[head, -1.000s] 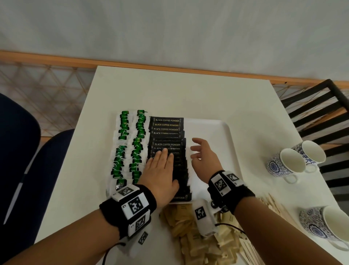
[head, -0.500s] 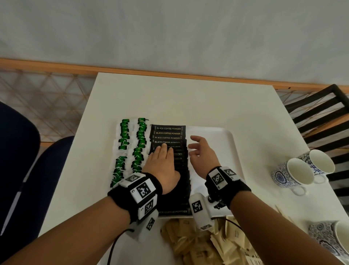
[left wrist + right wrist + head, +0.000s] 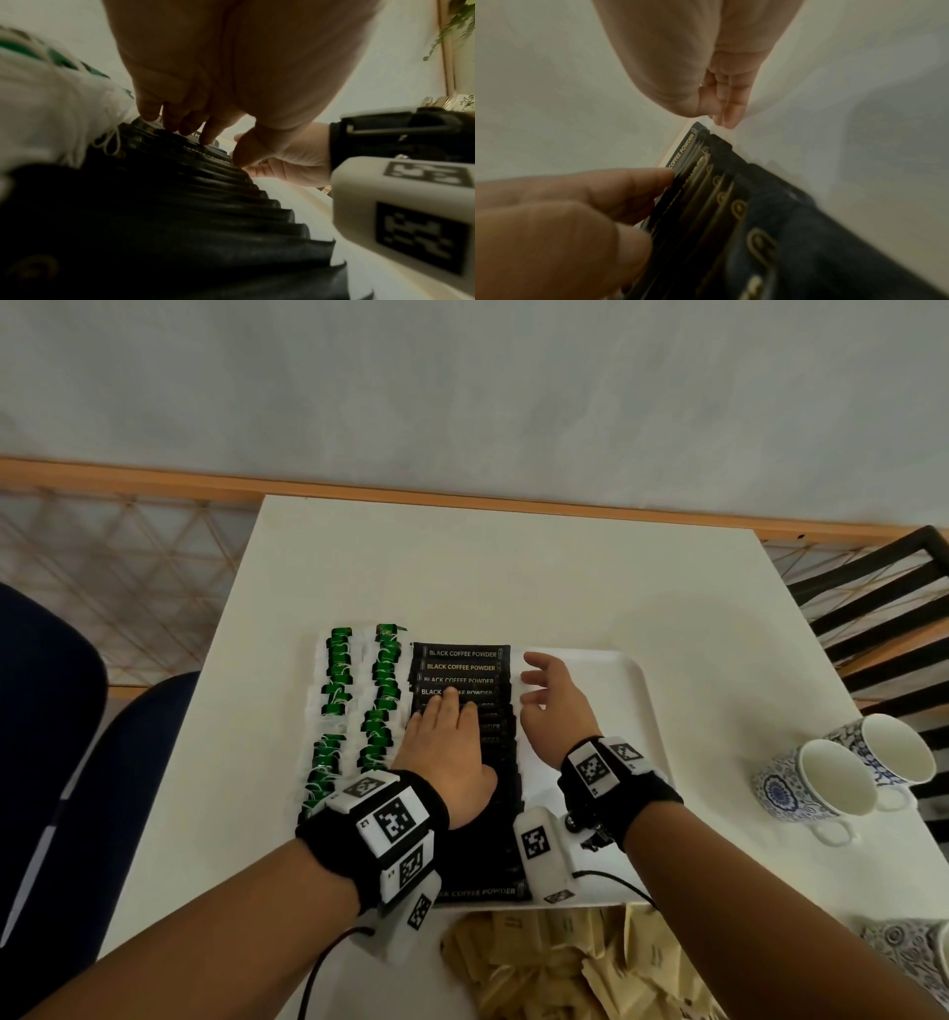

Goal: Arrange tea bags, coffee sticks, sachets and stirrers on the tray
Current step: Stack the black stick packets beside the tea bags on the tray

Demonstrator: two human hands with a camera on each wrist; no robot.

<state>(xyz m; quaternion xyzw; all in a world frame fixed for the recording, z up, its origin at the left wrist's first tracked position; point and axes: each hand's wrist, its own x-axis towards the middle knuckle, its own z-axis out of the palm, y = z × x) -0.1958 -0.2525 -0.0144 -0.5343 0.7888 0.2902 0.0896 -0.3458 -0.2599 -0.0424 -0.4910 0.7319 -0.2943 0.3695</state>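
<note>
Straightening the column of coffee sticks (image 3: 462,667) at centre frame on the tray (image 3: 634,680) is the step in hand. The left hand (image 3: 444,752) lies flat on the column, fingers straight and together. The right hand (image 3: 552,706) sits at the column's right edge, fingers relaxed and slightly apart, holding nothing. Press lightly and push evenly so the overlapped sticks do not buckle into the tea bags (image 3: 382,690) just left. Sachets (image 3: 565,963) at lower frame are not yet placed.

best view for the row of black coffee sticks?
Head: the whole row of black coffee sticks on the tray, labels legible. Left wrist gives dark overlapping edges; right wrist only the blurred far end.
</note>
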